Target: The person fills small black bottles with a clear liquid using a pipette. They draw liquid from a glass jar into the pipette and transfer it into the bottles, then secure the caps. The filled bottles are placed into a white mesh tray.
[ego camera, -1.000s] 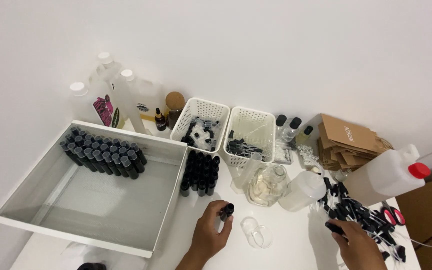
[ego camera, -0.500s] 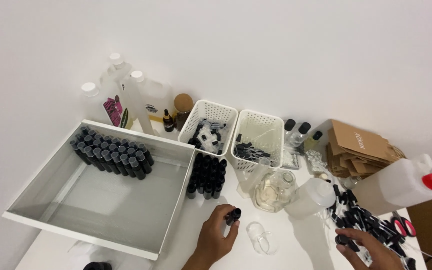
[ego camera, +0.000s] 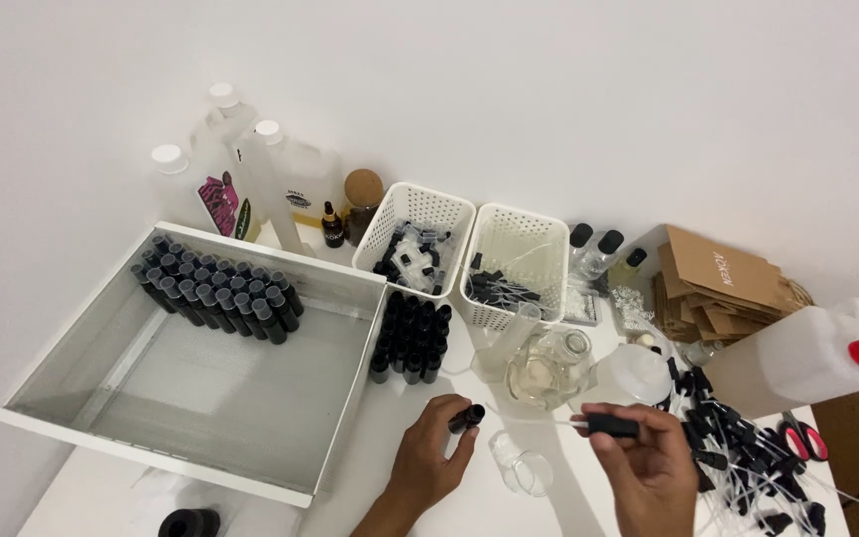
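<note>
My left hand (ego camera: 428,460) holds a small black bottle (ego camera: 466,418) above the white table (ego camera: 380,447). My right hand (ego camera: 650,467) grips a black spray-pump cap (ego camera: 610,425), its thin tube pointing left toward the bottle. A pile of black pump caps with clear tubes (ego camera: 748,457) lies just right of that hand. A small clear glass beaker (ego camera: 519,464) lies between my hands. A group of small black bottles (ego camera: 410,336) stands on the table behind my left hand.
A large white tray (ego camera: 231,398) at left holds rows of capped black bottles (ego camera: 216,288). Two white perforated baskets (ego camera: 416,241), (ego camera: 519,261) stand behind a glass flask (ego camera: 546,368). A white jug with red cap (ego camera: 797,356), brown paper bags (ego camera: 713,288) and red scissors (ego camera: 797,440) sit right.
My right hand lifted a pump cap out of the pile and carried it left toward the bottle in my left hand. The left hand stayed almost in place.
</note>
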